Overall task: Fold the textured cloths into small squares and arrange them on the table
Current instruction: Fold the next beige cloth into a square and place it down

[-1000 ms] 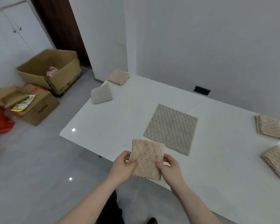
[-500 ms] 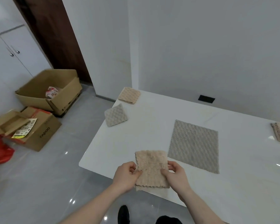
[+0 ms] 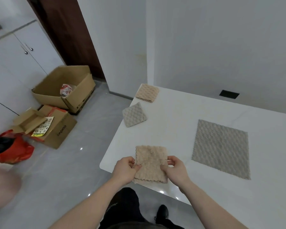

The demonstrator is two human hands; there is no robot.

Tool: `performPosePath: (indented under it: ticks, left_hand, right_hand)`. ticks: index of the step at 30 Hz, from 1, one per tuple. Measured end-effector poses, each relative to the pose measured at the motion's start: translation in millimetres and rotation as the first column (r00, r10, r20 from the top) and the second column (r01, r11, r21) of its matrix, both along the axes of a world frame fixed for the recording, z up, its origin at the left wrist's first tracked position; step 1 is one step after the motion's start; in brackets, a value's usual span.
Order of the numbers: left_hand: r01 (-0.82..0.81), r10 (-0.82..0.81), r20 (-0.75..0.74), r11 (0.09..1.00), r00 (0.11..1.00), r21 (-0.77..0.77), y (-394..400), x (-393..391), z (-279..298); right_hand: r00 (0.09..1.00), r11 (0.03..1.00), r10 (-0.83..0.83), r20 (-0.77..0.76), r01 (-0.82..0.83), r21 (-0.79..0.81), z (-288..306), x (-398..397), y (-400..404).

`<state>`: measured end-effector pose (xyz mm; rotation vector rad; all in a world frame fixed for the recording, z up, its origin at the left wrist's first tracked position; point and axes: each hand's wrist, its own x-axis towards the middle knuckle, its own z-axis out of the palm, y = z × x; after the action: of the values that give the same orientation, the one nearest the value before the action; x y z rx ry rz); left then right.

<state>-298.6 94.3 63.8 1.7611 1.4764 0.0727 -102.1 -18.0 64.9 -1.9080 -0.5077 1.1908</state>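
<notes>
1. The folded beige cloth [image 3: 150,163] was held over the near left corner of the white table [image 3: 172,129]; whether it touched the tabletop could not be told
2. Its long axis ran away from the person, the far edge toward the wall and the scalloped near edge hanging by the table's front rim
3. The left hand [image 3: 125,170] gripped the cloth's left edge, thumb on top and fingers curled beneath
4. The right hand [image 3: 176,168] pinched the right edge, thumb on the upper face and fingers bent round the edge
5. The cloth lay between the two hands, most of it reaching beyond the fingertips toward the far side
6. A flat grey cloth [image 3: 221,148] lay spread open to the right, apart from the held one, one corner pointing toward the wall
7. A folded grey square [image 3: 134,116] and a folded beige square [image 3: 147,93] sat near the table's left edge, the beige one farther back
8. Cardboard boxes [image 3: 63,90] and a red bag [image 3: 15,150] stood on the floor at left
</notes>
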Motion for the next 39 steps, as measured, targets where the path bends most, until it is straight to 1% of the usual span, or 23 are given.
performPosePath:
  ticks: [3,6,9,14,20,24,28,32,36,38,39]
  left_hand:
    - [0.029,-0.029,-0.021,0.999,0.999,-0.015,21,-7,-4]
    - [0.101,-0.102,-0.029,0.994,0.994,-0.036,48,-11,-13]
    - [0.203,-0.206,-0.050,0.978,0.977,-0.052,81,-19,-16]
    - [0.290,-0.293,-0.026,0.954,0.956,-0.075,139,-43,-30]
    - [0.318,-0.320,0.001,0.941,0.947,-0.120,183,-65,-57]
    - [0.330,-0.335,-0.018,0.934,0.942,-0.137,200,-64,-65]
    - [0.372,-0.378,-0.022,0.918,0.926,-0.136,214,-50,-66]
    - [0.450,-0.461,-0.059,0.883,0.886,-0.136,222,-39,-68]
    - [0.493,-0.516,-0.112,0.851,0.849,-0.181,230,-39,-81]
    - [0.534,-0.566,-0.181,0.822,0.804,-0.198,231,-44,-87]
    - [0.576,-0.601,-0.232,0.800,0.765,-0.170,231,-47,-89]
  right_hand:
    - [1.000,1.000,-0.010,0.020,0.010,0.003,0,-12,16]
    - [0.998,0.999,-0.045,0.042,0.046,-0.025,-4,-22,34]
    - [0.992,0.991,-0.116,0.045,0.119,-0.068,-9,-39,54]
    - [0.978,0.969,-0.204,0.037,0.207,-0.137,-23,-77,96]
    - [0.947,0.932,-0.320,0.013,0.318,-0.175,-48,-118,133]
    - [0.926,0.903,-0.376,-0.026,0.360,-0.236,-66,-134,140]
    - [0.916,0.883,-0.400,-0.038,0.375,-0.282,-82,-142,146]
    - [0.905,0.865,-0.424,-0.030,0.395,-0.308,-92,-151,152]
    - [0.923,0.870,-0.382,-0.033,0.348,-0.350,-100,-155,156]
    - [0.939,0.877,-0.342,-0.030,0.308,-0.368,-97,-157,157]
    - [0.947,0.884,-0.322,-0.005,0.298,-0.359,-95,-159,156]
